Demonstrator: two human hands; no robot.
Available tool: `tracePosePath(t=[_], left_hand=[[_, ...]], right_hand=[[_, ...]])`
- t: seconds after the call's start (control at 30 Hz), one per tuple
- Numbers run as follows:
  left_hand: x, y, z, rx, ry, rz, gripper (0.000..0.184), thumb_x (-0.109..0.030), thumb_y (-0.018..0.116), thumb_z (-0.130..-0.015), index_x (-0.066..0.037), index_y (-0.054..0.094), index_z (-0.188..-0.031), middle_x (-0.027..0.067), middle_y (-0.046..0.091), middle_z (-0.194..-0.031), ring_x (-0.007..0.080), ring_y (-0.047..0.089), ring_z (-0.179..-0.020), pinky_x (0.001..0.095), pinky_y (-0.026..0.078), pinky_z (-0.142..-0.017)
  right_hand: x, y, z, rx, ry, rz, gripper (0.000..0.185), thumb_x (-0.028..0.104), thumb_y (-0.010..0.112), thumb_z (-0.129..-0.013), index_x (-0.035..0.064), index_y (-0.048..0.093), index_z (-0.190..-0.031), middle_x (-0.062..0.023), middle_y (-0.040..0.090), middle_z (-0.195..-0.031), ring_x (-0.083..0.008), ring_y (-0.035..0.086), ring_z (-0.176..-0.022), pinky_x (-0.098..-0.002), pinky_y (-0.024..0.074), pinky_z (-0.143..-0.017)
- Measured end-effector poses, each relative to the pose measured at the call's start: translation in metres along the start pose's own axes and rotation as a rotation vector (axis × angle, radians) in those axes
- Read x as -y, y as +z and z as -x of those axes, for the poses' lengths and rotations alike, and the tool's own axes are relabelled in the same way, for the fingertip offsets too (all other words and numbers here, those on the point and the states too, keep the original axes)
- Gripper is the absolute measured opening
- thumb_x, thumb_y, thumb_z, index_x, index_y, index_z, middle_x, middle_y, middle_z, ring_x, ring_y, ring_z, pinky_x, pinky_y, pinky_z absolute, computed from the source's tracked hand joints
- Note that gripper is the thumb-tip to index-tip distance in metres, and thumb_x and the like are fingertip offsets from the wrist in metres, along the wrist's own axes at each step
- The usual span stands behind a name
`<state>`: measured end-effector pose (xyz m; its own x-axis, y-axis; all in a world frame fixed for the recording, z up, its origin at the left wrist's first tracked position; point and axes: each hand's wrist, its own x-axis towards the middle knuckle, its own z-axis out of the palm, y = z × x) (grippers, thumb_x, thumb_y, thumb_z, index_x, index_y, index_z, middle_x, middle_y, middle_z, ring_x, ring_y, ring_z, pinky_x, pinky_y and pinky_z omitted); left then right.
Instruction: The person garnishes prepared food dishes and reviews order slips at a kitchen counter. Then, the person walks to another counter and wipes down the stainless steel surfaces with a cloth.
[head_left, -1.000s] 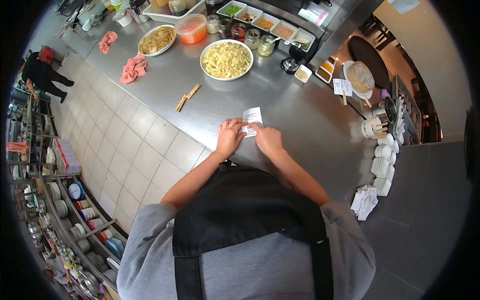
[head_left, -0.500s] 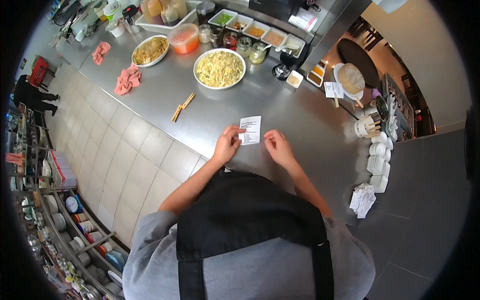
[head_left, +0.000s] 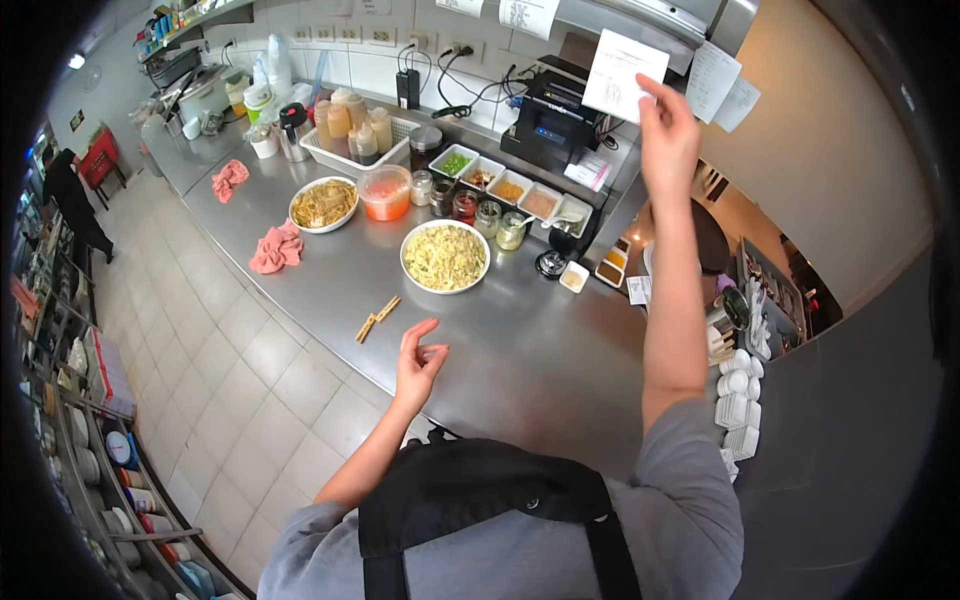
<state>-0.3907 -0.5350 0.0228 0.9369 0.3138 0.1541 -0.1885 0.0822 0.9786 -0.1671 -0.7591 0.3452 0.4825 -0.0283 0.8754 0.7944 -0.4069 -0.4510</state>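
Reaching high and forward, the right arm (head_left: 674, 290) runs almost straight up the view from a grey sleeve (head_left: 690, 450), while the right hand (head_left: 668, 135) leans left at its top. Its fingertips pinch a white paper slip (head_left: 614, 75) along the right edge, toward the lower corner; exactly where the thumb sits is hard to tell. The slip is lifted well above the steel counter (head_left: 560, 360), tilted a little, near the metal rail (head_left: 672, 18). Whether it touches that rail cannot be told. Two other slips (head_left: 713, 82) hang just to its right, and a black printer (head_left: 548, 120) stands beyond and below.

Lower down, the left hand (head_left: 418, 362) hovers over the counter's near edge, its forearm slanting up from the lower left. The wrist looks relaxed, the fingers loosely bent and parted, with a clear gap between the raised upper finger and the digits below. Wooden clips (head_left: 377, 318) lie near those fingertips, apart from them. Farther forward, a white bowl (head_left: 444, 290) holds yellow fried rice (head_left: 445, 255).
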Motion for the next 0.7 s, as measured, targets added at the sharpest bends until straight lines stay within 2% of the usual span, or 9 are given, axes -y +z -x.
tracePosePath(t=[0.1, 0.27, 0.33, 0.43, 0.47, 0.53, 0.57, 0.63, 0.7], left_hand=[[0.007, -0.015, 0.014, -0.059, -0.042, -0.018, 0.044, 0.003, 0.061, -0.084, -0.006, 0.052, -0.126, 0.0080, 0.043, -0.131, 0.0137, 0.062, -0.091, 0.0231, 0.049, -0.074], [0.017, -0.030, 0.018, -0.060, -0.095, -0.088, 0.043, 0.001, 0.058, -0.085, -0.005, 0.049, -0.127, 0.0056, 0.049, -0.124, 0.0123, 0.060, -0.087, 0.0257, 0.050, -0.075], [0.010, -0.029, 0.004, -0.030, -0.001, -0.120, 0.040, 0.000, 0.058, -0.086, -0.006, 0.052, -0.125, 0.0043, 0.056, -0.111, 0.0109, 0.059, -0.085, 0.0254, 0.050, -0.073], [-0.008, -0.018, -0.049, 0.090, 0.080, -0.099, 0.038, 0.003, 0.059, -0.085, -0.004, 0.053, -0.122, 0.0058, 0.050, -0.120, 0.0083, 0.059, -0.084, 0.0209, 0.046, -0.070], [-0.035, -0.008, -0.067, 0.111, 0.116, -0.131, 0.037, 0.001, 0.059, -0.087, -0.004, 0.053, -0.122, 0.0050, 0.052, -0.118, 0.0076, 0.058, -0.084, 0.0209, 0.045, -0.070], [-0.080, 0.016, -0.119, 0.186, 0.181, -0.063, 0.034, -0.004, 0.056, -0.090, -0.003, 0.052, -0.124, 0.0038, 0.055, -0.118, 0.0083, 0.057, -0.091, 0.0226, 0.045, -0.074], [-0.102, 0.031, -0.149, 0.230, 0.336, 0.039, 0.034, -0.010, 0.055, -0.092, -0.004, 0.052, -0.125, 0.0049, 0.054, -0.124, 0.0113, 0.057, -0.100, 0.0244, 0.045, -0.081], [-0.155, 0.058, -0.199, 0.363, 0.106, 0.429, 0.048, -0.025, 0.054, -0.095, -0.004, 0.041, -0.136, 0.0136, 0.048, -0.136, 0.0235, 0.049, -0.122, 0.0352, 0.043, -0.097], [-0.186, 0.086, -0.259, 0.401, 0.024, 0.721, 0.052, -0.026, 0.053, -0.095, -0.004, 0.036, -0.139, 0.0157, 0.048, -0.136, 0.0254, 0.048, -0.124, 0.0365, 0.042, -0.099]], right_hand=[[-0.038, 0.012, -0.043, 0.020, 0.179, -0.022, 0.024, 0.008, 0.060, -0.084, 0.0070, 0.070, -0.105, -0.0043, 0.060, -0.081, -0.0104, 0.052, -0.066, -0.0261, 0.0444, -0.062], [-0.038, 0.014, -0.067, -0.177, 0.015, 0.154, 0.024, 0.009, 0.062, -0.084, 0.0097, 0.071, -0.106, -0.0061, 0.061, -0.081, -0.0152, 0.054, -0.064, -0.0287, 0.0471, -0.064], [-0.022, 0.010, -0.060, -0.168, -0.091, 0.222, 0.024, 0.012, 0.065, -0.084, 0.0110, 0.070, -0.107, -0.0073, 0.059, -0.088, -0.0159, 0.056, -0.073, -0.0298, 0.0481, -0.064], [0.004, 0.007, -0.008, -0.239, -0.247, 0.339, 0.026, 0.013, 0.066, -0.084, 0.0090, 0.066, -0.110, -0.0118, 0.055, -0.103, -0.0256, 0.053, -0.098, -0.0361, 0.0448, -0.086], [0.011, 0.005, 0.020, -0.142, -0.218, 0.265, 0.026, 0.013, 0.066, -0.084, 0.0047, 0.063, -0.108, -0.0127, 0.054, -0.103, -0.0286, 0.053, -0.100, -0.0378, 0.0403, -0.092], [0.013, 0.009, 0.093, 0.066, -0.033, 0.156, 0.025, 0.010, 0.062, -0.084, 0.0011, 0.061, -0.107, -0.0162, 0.052, -0.108, -0.0306, 0.054, -0.099, -0.0392, 0.0441, -0.087], [0.003, 0.009, 0.136, 0.221, 0.004, 0.224, 0.026, 0.009, 0.061, -0.084, 0.0004, 0.060, -0.108, -0.0167, 0.052, -0.108, -0.0311, 0.054, -0.100, -0.0395, 0.0453, -0.085], [-0.016, 0.011, 0.224, 0.448, 0.228, 0.028, 0.029, 0.003, 0.063, -0.081, 0.0009, 0.060, -0.109, -0.0162, 0.051, -0.113, -0.0320, 0.053, -0.106, -0.0391, 0.0456, -0.088], [-0.035, -0.005, 0.310, 0.599, 0.342, 0.058, 0.025, 0.003, 0.064, -0.081, 0.0031, 0.062, -0.105, -0.0151, 0.050, -0.116, -0.0282, 0.053, -0.108, -0.0313, 0.0515, -0.078]])
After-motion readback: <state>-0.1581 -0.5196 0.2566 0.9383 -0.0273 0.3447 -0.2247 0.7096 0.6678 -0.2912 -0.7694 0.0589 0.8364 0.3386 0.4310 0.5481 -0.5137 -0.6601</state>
